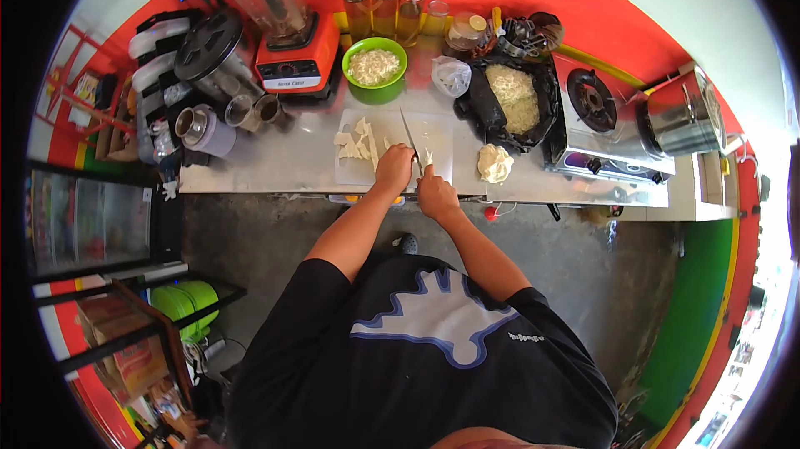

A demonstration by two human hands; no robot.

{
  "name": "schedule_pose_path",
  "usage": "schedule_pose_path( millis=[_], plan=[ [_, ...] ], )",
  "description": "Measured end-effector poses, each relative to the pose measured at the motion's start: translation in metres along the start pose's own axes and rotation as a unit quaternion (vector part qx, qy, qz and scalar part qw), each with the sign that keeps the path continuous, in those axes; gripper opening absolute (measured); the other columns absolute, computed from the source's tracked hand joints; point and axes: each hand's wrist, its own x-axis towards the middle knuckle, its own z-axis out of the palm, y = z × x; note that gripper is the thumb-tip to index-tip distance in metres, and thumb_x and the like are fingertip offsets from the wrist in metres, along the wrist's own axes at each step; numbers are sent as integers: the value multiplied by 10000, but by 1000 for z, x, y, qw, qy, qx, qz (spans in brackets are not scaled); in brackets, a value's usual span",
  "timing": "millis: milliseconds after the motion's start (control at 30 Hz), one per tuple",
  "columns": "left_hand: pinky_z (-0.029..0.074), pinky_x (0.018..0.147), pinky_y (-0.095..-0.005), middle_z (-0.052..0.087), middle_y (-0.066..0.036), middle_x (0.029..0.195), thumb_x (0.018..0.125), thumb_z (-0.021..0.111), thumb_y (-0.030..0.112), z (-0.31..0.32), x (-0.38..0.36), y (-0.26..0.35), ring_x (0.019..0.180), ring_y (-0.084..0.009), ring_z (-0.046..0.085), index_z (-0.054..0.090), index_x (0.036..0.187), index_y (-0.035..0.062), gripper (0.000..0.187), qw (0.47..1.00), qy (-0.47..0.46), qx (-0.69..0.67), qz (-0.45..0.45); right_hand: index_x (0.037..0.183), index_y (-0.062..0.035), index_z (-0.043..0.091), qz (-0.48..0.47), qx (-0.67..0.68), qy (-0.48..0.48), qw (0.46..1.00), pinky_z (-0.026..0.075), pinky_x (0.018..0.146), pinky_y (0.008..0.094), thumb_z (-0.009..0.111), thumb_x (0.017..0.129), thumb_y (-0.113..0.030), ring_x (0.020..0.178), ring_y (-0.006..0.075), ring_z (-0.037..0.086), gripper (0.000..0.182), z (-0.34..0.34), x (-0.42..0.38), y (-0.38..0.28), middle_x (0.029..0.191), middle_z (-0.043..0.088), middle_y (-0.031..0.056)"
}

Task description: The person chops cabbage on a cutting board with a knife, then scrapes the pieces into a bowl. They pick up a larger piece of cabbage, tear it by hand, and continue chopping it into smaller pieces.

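Observation:
On a white cutting board (346, 168), my left hand (394, 169) is closed around a knife, whose blade (407, 126) points away from me. Close beside it, my right hand (437, 195) pinches a small pale strip of food (428, 155). The exact finger contact between the two hands is partly hidden. Thin off-white pieces (357, 142) lie on the left of the board, and a few small bits are at its upper right. Right of the board, a lumpy cream-coloured piece (495, 163) rests on the metal counter.
Behind the board stand a green bowl (379, 94) of pale shreds and a red blender (292, 65). A black bag (475, 107) with pale shreds lies right, beside a gas stove (612, 136) with a pot (683, 115). Pump bottles (384, 11) line the wall.

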Motion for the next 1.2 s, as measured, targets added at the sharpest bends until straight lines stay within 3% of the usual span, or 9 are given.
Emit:
schedule_pose_path(
  millis=[300,533,733,900,1000,1200],
  plan=[
    [525,800,-489,670,-194,883,818,635,36,5,-13,4,889,-396,649,695,822,7,67,998,32,7,-62,1142,0,440,-37,-65,-12,997,547,836,539,486,1025,-241,933,458,700,272,4,1,4,973,706,289],
    [513,786,-484,660,-194,855,821,640,37,2,-10,6,877,-404,637,682,799,0,59,999,21,-15,-19,1123,6,450,-62,-95,14,993,580,759,512,490,1016,-224,858,423,724,257,3,-9,15,907,719,256],
    [511,810,-474,670,-178,879,821,643,27,3,3,14,897,-388,634,695,836,3,59,998,-24,-21,55,1103,16,446,-28,-19,31,999,575,740,529,505,1013,-244,846,445,715,280,12,-23,35,888,714,265],
    [536,843,-438,702,-120,939,826,618,14,-9,20,17,934,-338,654,734,872,38,127,996,-39,54,57,1089,14,439,4,18,27,999,570,724,543,503,1009,-235,832,457,708,269,21,-31,45,872,708,273],
    [541,826,-438,705,-106,944,837,633,36,-13,26,12,942,-332,657,743,889,66,125,995,-77,19,56,1098,16,439,28,11,31,999,567,729,545,500,1007,-224,833,457,707,264,20,-25,40,871,707,273],
    [544,810,-442,703,-100,934,840,662,64,-19,33,-8,940,-325,663,744,890,72,97,981,-135,-28,134,1093,10,453,99,35,96,990,570,742,535,507,1012,-249,857,455,706,276,13,-9,11,897,711,267]
  ],
)
